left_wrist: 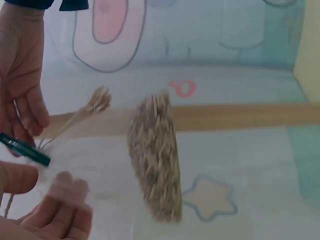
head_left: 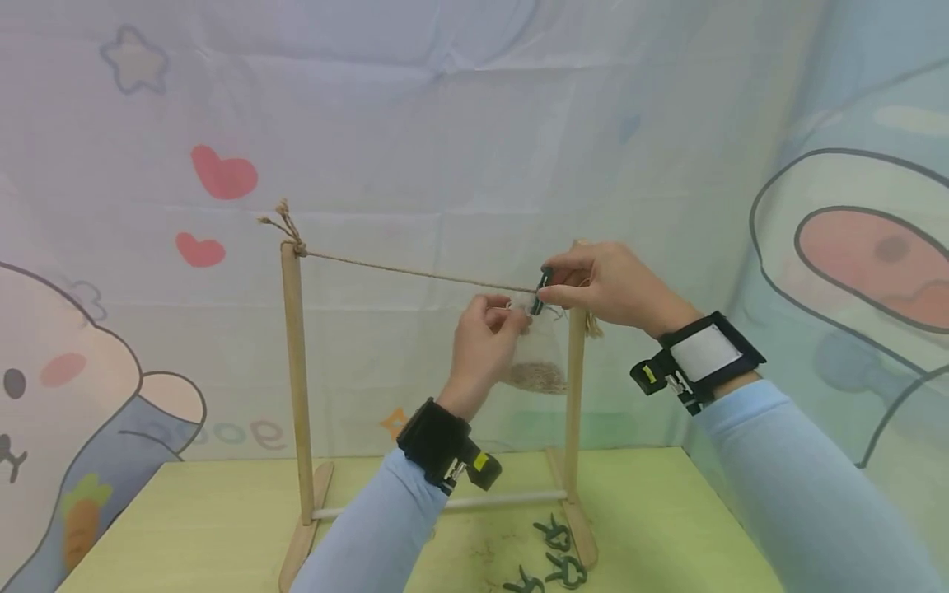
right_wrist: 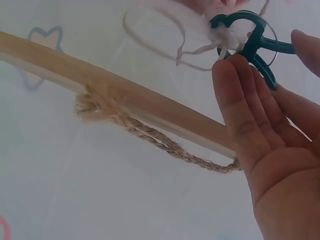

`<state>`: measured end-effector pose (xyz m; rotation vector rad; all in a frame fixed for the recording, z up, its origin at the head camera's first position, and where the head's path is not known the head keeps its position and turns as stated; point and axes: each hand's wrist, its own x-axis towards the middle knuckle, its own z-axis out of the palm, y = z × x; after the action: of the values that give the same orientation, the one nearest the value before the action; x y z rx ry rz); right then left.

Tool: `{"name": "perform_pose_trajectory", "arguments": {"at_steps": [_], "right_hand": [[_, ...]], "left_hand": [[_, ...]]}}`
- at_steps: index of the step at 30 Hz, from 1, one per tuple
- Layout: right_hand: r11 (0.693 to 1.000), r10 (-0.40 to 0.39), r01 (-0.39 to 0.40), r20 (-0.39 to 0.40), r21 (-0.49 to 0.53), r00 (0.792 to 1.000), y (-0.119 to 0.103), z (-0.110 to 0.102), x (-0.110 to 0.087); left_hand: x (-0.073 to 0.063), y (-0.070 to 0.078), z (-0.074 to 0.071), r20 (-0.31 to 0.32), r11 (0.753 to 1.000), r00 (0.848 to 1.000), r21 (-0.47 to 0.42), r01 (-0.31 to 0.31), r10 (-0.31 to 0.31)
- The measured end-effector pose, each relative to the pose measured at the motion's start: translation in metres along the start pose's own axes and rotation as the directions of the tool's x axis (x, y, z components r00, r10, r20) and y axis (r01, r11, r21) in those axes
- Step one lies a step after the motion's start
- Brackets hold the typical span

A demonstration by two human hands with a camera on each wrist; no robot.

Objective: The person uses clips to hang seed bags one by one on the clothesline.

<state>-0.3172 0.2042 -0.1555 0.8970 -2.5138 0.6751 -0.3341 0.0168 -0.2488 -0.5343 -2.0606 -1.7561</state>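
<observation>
My right hand (head_left: 611,284) pinches a dark green plastic clip (head_left: 543,292) at the right end of the rope (head_left: 415,270). The clip's rounded jaws are around the gathered neck of a sheer drawstring bag (head_left: 537,375) in the right wrist view. Beside it, my left hand (head_left: 485,342) holds the bag's top between thumb and fingers. Brown straw-like filling (left_wrist: 156,160) sits in the bag's lower part, which hangs in front of the right post. Thin white drawstrings (right_wrist: 195,52) loop loosely from the neck.
The rope is tied between two wooden posts (head_left: 296,371) on feet, joined low down by a white bar (head_left: 511,499). Several green clips (head_left: 567,570) lie by the right foot on the yellow-green table (head_left: 645,511). A printed cloth (head_left: 415,148) hangs behind.
</observation>
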Motion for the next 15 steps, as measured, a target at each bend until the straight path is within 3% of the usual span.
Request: {"name": "perform_pose_trajectory", "arguments": {"at_steps": [3,6,11,15], "right_hand": [[1.000,0.008,-0.008,0.002,0.012,1.000,0.001,0.003,-0.003],[1.000,0.019,-0.019,-0.011,0.013,1.000,0.002,0.006,-0.010],[0.999,-0.038,0.035,-0.112,-0.025,0.993,0.005,0.017,-0.031],[0.989,-0.137,0.120,-0.235,-0.088,0.962,0.014,0.039,-0.052]], "left_hand": [[-0.007,-0.007,-0.014,0.065,0.995,0.998,0.097,0.009,-0.015],[-0.020,-0.012,-0.030,0.106,0.981,0.994,0.192,-0.026,0.006],[-0.042,-0.019,-0.058,0.143,0.944,0.984,0.294,-0.148,0.110],[-0.057,-0.027,-0.074,0.145,0.892,0.969,0.383,-0.242,0.200]]}}
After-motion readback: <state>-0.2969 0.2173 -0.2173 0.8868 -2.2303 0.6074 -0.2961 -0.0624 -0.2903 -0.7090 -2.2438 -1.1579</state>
